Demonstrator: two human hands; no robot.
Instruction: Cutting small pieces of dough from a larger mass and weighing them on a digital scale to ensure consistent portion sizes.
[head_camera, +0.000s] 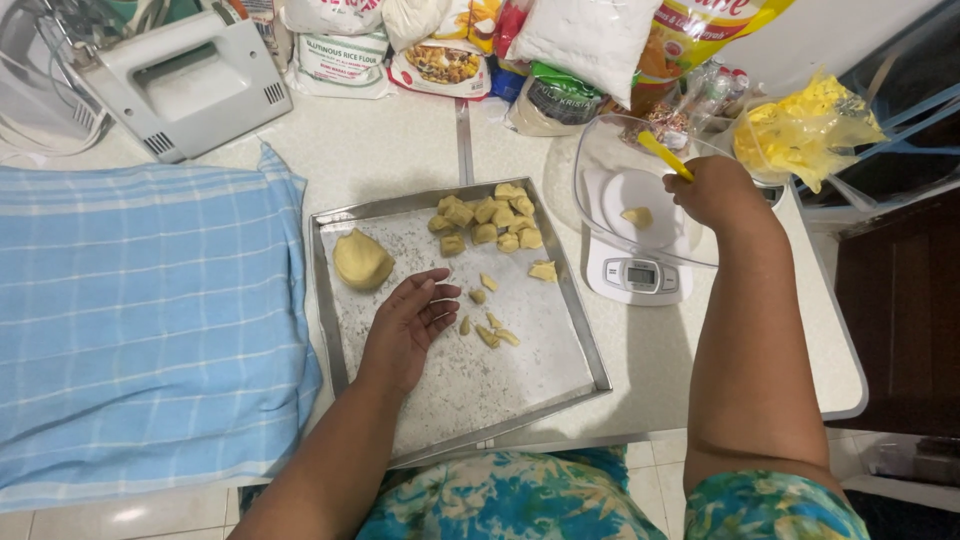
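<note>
Left hand (408, 322) rests palm-up on the floured floor of a square metal tray (330, 300), fingers (440, 295) loosely spread and holding nothing. Small scraps of dough (490, 330) lie just beside the fingertips, irregular and pale yellow.

A smooth rounded dough lump (362, 260) sits in the tray's upper left corner, near the left hand but apart from it. A heap of cut dough cubes (490, 218), matte and rough-edged, is piled at the tray's far edge.

Right hand (718, 192) is over the clear plastic bowl (600, 150) seated on a white digital kitchen scale (634, 276); its fingers are curled tight around a thin yellow stick-like tool (664, 154). One small dough piece (637, 215) lies in the bowl's bottom, below and left of the hand.

Tabletop (400, 150) is pale and speckled. A blue checked cloth (150, 320) covers its left part. A white hand mixer (190, 85) lies at the far left; soft bags of flour (345, 55) line the back edge. A crumpled yellow plastic bag (805, 130) sits at far right.
</note>
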